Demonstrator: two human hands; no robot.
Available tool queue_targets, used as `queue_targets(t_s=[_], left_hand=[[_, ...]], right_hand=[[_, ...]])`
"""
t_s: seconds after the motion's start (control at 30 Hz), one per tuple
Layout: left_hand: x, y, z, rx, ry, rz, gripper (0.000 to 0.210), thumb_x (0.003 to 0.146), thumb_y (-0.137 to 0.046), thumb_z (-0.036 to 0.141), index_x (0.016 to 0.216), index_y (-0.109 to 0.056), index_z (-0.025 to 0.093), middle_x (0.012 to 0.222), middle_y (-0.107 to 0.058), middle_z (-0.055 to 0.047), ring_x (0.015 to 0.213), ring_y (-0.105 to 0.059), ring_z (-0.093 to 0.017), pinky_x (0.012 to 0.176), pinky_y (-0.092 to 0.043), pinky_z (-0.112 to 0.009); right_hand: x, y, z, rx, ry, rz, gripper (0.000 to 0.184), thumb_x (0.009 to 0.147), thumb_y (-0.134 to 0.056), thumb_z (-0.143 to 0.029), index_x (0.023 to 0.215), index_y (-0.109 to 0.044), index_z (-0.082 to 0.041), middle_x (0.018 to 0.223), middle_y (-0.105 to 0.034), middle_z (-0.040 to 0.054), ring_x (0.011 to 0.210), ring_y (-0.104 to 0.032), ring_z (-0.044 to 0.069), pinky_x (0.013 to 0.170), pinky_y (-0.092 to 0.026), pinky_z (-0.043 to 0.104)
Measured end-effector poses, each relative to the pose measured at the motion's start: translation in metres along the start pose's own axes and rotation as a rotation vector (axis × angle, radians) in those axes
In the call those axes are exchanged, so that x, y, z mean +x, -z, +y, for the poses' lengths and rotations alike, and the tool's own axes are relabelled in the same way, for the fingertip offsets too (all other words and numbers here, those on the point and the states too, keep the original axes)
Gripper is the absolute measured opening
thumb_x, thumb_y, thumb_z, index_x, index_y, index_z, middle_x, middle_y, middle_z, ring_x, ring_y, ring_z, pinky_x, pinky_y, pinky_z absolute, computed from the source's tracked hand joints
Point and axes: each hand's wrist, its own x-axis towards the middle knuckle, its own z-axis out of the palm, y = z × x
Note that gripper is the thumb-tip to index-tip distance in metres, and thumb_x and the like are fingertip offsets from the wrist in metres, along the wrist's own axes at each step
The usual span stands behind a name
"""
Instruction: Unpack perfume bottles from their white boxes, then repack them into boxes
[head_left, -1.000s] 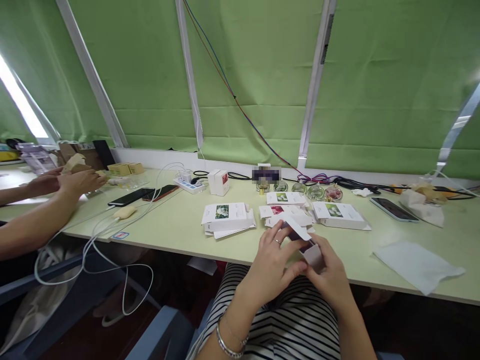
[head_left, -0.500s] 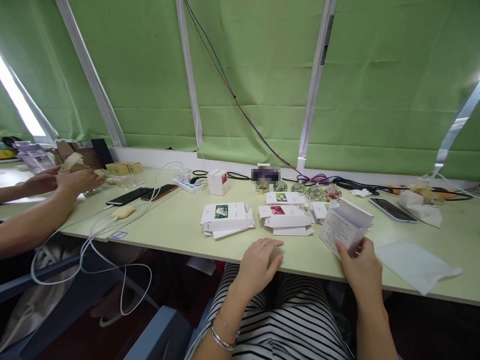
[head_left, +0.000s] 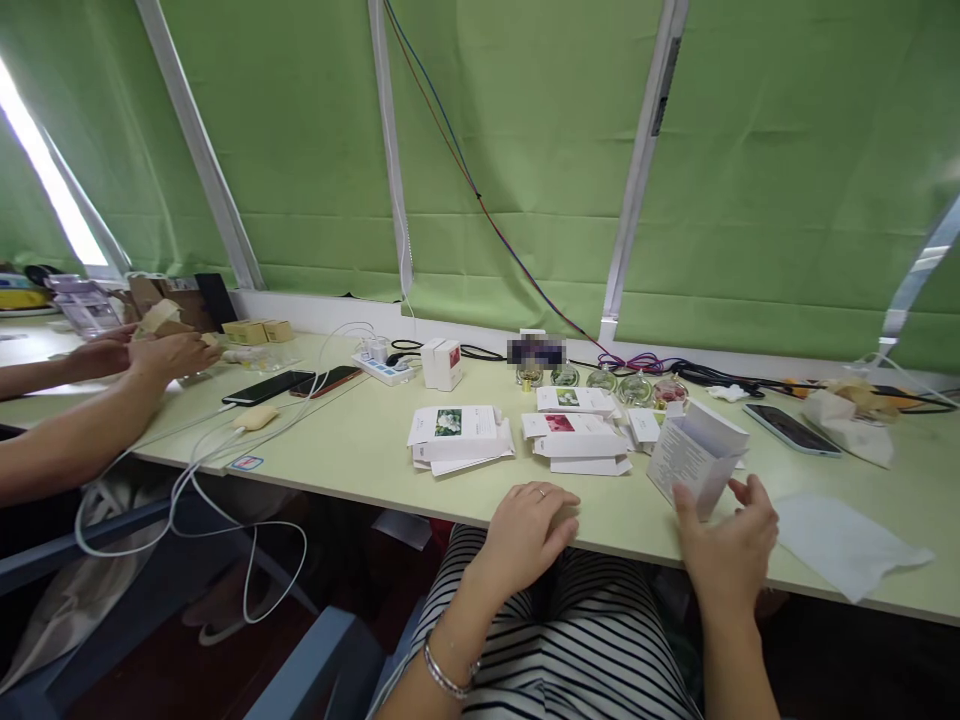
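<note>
The right hand point(head_left: 726, 555) sits at the near table point(head_left: 360, 450) edge, thumb and fingers point(head_left: 759, 497) loosely spread around the lower corner of a small white carton point(head_left: 694, 457) — the thumb touches its printed face, the other fingers are open on the far side, not clamped. The carton stands tilted on the table, top flap open, just right of the flat box stacks point(head_left: 577, 440). The left hand point(head_left: 529, 528) rests palm-down on the table edge, fingers relaxed and close together, holding nothing; ring on one finger, bracelet at the wrist. Behind the stacks, a row of small glass bottles point(head_left: 615, 380). A white tissue sheet point(head_left: 847, 545) lies right of the carton — near, not touching. Far left, another person's hands point(head_left: 150, 355) work w/ tan packaging.
</note>
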Motion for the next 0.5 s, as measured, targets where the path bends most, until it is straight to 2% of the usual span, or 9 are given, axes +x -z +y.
queue_targets(t_s=[0.07,0.13,0.27,0.33,0.4,0.5], left_hand=[[0.013,0.017,0.002,-0.046,-0.007,0.005,0.025,0.088,-0.044,0.028,0.11,-0.053,0.02,0.11,-0.06,-0.003,0.103,-0.054,-0.018,0.089,-0.042,-0.031],[0.04,0.041,0.002,-0.002,-0.021,0.033,0.028,0.09,-0.04,0.027,0.114,-0.051,0.017,0.113,-0.06,-0.006,0.103,-0.054,-0.019,0.09,-0.041,-0.033],[0.131,0.081,-0.013,0.137,0.057,0.017,0.029,0.091,-0.039,0.022,0.116,-0.051,0.016,0.119,-0.056,-0.008,0.11,-0.05,-0.02,0.095,-0.037,-0.035],[0.178,0.088,-0.031,0.146,0.135,-0.001,0.023,0.089,-0.045,0.022,0.105,-0.057,0.012,0.11,-0.059,-0.011,0.105,-0.053,-0.022,0.093,-0.039,-0.04],[0.214,0.086,-0.054,0.138,0.228,-0.001,0.025,0.087,-0.051,0.028,0.107,-0.055,0.013,0.109,-0.058,-0.008,0.098,-0.056,-0.021,0.085,-0.045,-0.042],[0.243,0.074,-0.088,0.082,0.324,0.058,0.031,0.086,-0.053,0.03,0.112,-0.052,0.013,0.112,-0.055,-0.009,0.095,-0.057,-0.02,0.08,-0.049,-0.04]], right_hand=[[-0.005,0.0,0.003,0.124,0.067,0.117,0.073,0.074,-0.055,-0.047,0.131,-0.031,-0.008,0.12,-0.048,0.0198,0.106,-0.046,0.034,0.09,-0.037,0.051],[-0.009,-0.001,0.005,0.203,0.111,0.203,0.064,0.077,-0.054,-0.041,0.129,-0.034,-0.007,0.119,-0.047,0.0195,0.104,-0.049,0.031,0.089,-0.039,0.048],[-0.012,-0.002,0.005,0.227,0.112,0.251,0.054,0.08,-0.052,-0.035,0.125,-0.039,-0.008,0.117,-0.048,0.0186,0.103,-0.05,0.029,0.089,-0.041,0.046],[-0.012,-0.003,0.004,0.212,0.09,0.229,0.051,0.081,-0.052,-0.034,0.123,-0.041,-0.009,0.114,-0.049,0.0176,0.101,-0.051,0.029,0.089,-0.041,0.046],[-0.012,-0.002,0.004,0.202,0.08,0.212,0.048,0.081,-0.051,-0.034,0.122,-0.042,-0.009,0.113,-0.051,0.0169,0.099,-0.051,0.028,0.088,-0.041,0.047],[-0.012,-0.003,0.004,0.212,0.08,0.205,0.045,0.082,-0.05,-0.036,0.119,-0.045,-0.011,0.11,-0.051,0.0162,0.098,-0.051,0.029,0.088,-0.041,0.047]])
